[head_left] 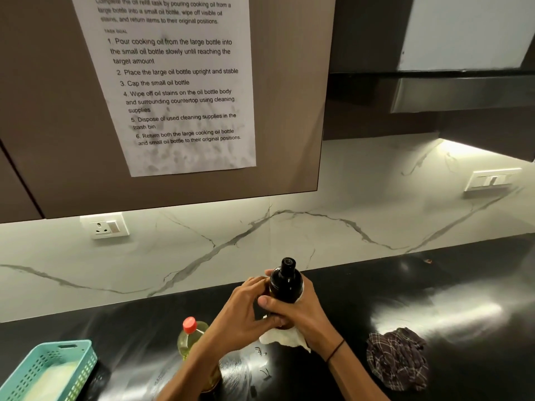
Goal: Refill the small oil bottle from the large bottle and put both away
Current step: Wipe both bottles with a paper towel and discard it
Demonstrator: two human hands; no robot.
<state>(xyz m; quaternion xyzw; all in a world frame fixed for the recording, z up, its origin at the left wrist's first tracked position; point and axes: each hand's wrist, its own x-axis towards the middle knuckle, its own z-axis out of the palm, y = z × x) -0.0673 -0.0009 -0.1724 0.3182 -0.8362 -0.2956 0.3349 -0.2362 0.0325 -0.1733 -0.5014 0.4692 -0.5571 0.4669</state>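
Note:
A small dark oil bottle [286, 282] with a black cap is held upright above the black countertop [434, 285]. My right hand [301, 314] wraps a white paper tissue [285, 338] around the bottle's lower body. My left hand [240, 311] grips the bottle from the left side. The large bottle [191, 337] of yellow oil, with a red cap, stands on the counter just left of my left forearm, which hides its lower part.
A teal plastic basket [72, 360] with white tissue inside sits at the front left. A crumpled dark checked cloth [398, 358] lies at the right. A marble backsplash, wall sockets [105, 227] and a cabinet with an instruction sheet [176, 82] rise behind.

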